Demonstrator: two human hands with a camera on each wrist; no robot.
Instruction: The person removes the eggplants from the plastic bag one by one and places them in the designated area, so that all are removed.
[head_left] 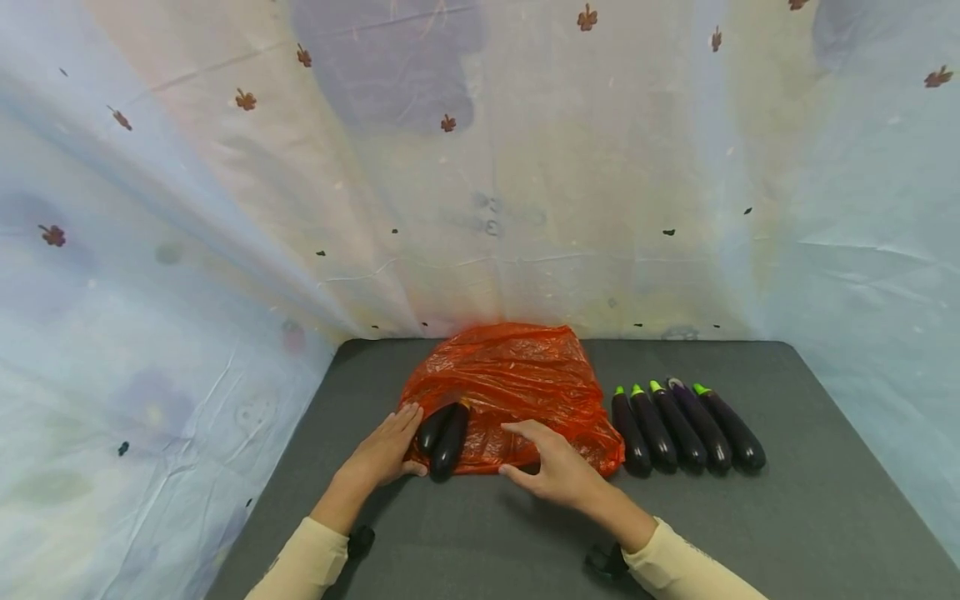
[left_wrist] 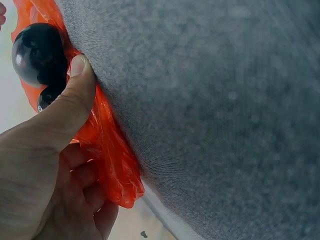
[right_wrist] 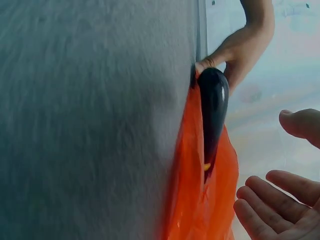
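A crinkled red plastic bag [head_left: 517, 375] lies on the grey table with its mouth toward me. Two dark eggplants lie side by side at its left part; the front eggplant [head_left: 450, 442] has its rounded end over the bag's near edge, and the other eggplant [head_left: 432, 429] is partly behind it. My left hand [head_left: 386, 446] holds the bag's left edge, thumb [left_wrist: 80, 85] on the near rim and fingers behind the red film. Over the bag's front right part, my right hand [head_left: 555, 467] hovers with thumb and fingers spread, holding nothing.
Several eggplants [head_left: 678, 429] with green stem ends lie in a row on the table to the right of the bag. A pale patterned sheet [head_left: 525, 208] hangs behind and along both sides of the grey table [head_left: 480, 542].
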